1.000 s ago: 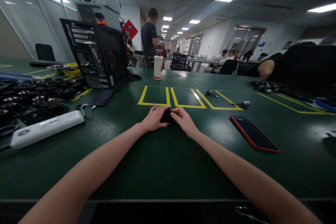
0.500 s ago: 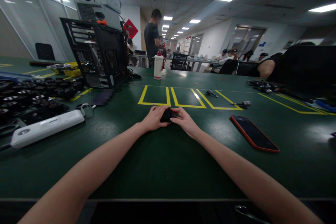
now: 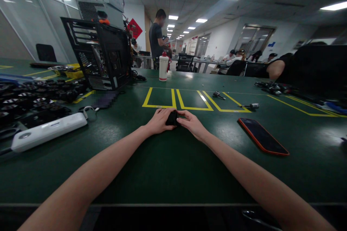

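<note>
Black object (image 3: 171, 118), perhaps container, in left fingers (image 3: 165, 113)

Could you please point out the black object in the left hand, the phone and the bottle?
Black object (image 3: 171, 118): head view, on its exposed side.
Phone (image 3: 262, 136): head view, middle of its dark screen.
Bottle (image 3: 163, 68): head view, middle of its pale body.
</note>
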`<state>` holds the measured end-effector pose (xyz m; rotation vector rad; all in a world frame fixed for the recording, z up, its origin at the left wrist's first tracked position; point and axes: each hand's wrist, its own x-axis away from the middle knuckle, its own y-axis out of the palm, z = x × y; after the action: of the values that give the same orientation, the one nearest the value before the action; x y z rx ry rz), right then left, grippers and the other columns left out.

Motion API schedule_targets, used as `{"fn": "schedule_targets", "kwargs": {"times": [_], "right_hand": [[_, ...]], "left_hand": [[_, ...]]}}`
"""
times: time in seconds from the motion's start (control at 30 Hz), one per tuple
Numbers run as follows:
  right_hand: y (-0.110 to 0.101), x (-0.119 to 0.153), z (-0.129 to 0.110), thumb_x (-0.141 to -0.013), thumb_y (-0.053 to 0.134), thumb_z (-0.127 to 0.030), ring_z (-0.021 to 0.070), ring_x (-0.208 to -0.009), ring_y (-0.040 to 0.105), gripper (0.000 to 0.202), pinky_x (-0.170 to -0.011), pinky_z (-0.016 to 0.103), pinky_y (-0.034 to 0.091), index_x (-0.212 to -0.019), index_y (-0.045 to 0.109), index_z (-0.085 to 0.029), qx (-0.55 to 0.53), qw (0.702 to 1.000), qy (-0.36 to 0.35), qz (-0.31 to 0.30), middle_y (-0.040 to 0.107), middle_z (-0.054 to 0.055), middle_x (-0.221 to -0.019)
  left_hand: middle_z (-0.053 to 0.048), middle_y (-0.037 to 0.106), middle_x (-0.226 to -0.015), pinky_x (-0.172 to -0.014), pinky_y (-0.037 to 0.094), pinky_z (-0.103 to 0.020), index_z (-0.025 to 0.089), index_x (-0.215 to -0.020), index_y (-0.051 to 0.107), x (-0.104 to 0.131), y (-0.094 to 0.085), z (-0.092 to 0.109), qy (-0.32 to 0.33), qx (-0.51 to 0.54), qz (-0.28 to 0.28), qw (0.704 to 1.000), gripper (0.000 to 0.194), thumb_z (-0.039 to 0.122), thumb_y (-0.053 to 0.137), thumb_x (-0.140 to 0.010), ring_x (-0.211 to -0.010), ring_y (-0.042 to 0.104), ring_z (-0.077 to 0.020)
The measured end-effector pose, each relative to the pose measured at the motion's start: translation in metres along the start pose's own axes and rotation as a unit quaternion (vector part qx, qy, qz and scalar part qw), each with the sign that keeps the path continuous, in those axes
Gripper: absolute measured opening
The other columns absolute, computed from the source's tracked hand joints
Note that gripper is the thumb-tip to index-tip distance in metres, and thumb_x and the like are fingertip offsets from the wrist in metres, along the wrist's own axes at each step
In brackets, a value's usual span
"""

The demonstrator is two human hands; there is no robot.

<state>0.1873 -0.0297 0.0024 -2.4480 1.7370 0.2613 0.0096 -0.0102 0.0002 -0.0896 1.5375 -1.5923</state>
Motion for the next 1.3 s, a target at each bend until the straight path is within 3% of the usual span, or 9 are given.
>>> {"fn": "schedule_targets", "kwargs": {"times": [0.33, 0.47, 0.67, 0.93, 1.1, 1.3], "right_hand": [[0.003, -0.006, 0.007, -0.067, 0.06, -0.035, 0.0163, -0.093, 0.053, 0.028, -0.084, 0.036, 0.041, -0.092, 0.055, -0.021, 0.052, 0.996, -0.017, 0.064, 0.058, 0.002, -0.095], [0.001, -0.007, 0.007, -0.068, 0.059, -0.034, 0.0177, -0.098, 0.052, 0.037, -0.087, 0.037, 0.04, -0.102, 0.053, -0.021, 0.042, 0.998, 0.009, 0.045, 0.057, 0.005, -0.104], [0.002, 0.001, 0.002, -0.063, 0.065, -0.023, 0.0155, -0.1, 0.051, 0.034, -0.09, 0.034, 0.038, -0.095, 0.053, -0.022, 0.036, 0.999, -0.027, 0.01, 0.056, 0.002, -0.104], [0.006, -0.003, 0.002, -0.069, 0.059, -0.034, 0.0144, -0.085, 0.055, 0.025, -0.078, 0.034, 0.044, -0.09, 0.053, -0.022, 0.005, 0.999, 0.014, 0.045, 0.058, 0.001, -0.087], [0.004, -0.006, 0.002, -0.068, 0.059, -0.03, 0.0157, -0.091, 0.054, 0.032, -0.083, 0.035, 0.042, -0.098, 0.052, -0.021, -0.011, 0.998, 0.048, 0.044, 0.057, 0.004, -0.097], [0.002, 0.0, -0.001, -0.063, 0.063, -0.02, 0.0141, -0.097, 0.052, 0.032, -0.091, 0.034, 0.037, -0.092, 0.052, -0.021, 0.002, 1.0, -0.013, 0.006, 0.055, 0.002, -0.103]], "left_hand": [[-0.008, 0.048, -0.116, -0.095, 0.024, -0.039, 0.02, -0.119, 0.03, -0.001, 0.0, 0.0, -0.003, -0.001, -0.001, 1.0, 0.062, 0.037, 0.059, -0.067, -0.109, 0.042, -0.0235], [-0.008, 0.048, -0.116, -0.095, 0.024, -0.039, 0.02, -0.118, 0.03, -0.001, 0.0, 0.0, -0.002, -0.004, -0.002, 1.0, 0.061, 0.037, 0.059, -0.067, -0.109, 0.043, -0.0234], [-0.008, 0.047, -0.117, -0.094, 0.025, -0.039, 0.02, -0.119, 0.029, 0.0, 0.001, -0.001, -0.004, 0.0, -0.003, 1.0, 0.061, 0.038, 0.057, -0.068, -0.11, 0.042, -0.0233], [-0.007, 0.048, -0.116, -0.094, 0.024, -0.039, 0.021, -0.119, 0.029, 0.0, 0.002, -0.002, -0.005, -0.002, 0.0, 1.0, 0.062, 0.038, 0.059, -0.067, -0.108, 0.043, -0.0231], [-0.007, 0.049, -0.115, -0.094, 0.024, -0.039, 0.021, -0.119, 0.03, 0.0, 0.001, -0.002, -0.002, -0.003, -0.001, 1.0, 0.061, 0.037, 0.059, -0.067, -0.107, 0.044, -0.0228], [-0.009, 0.046, -0.119, -0.094, 0.024, -0.039, 0.02, -0.12, 0.029, 0.0, 0.001, -0.002, -0.002, -0.004, 0.001, 1.0, 0.062, 0.039, 0.058, -0.068, -0.111, 0.041, -0.0235]]}}
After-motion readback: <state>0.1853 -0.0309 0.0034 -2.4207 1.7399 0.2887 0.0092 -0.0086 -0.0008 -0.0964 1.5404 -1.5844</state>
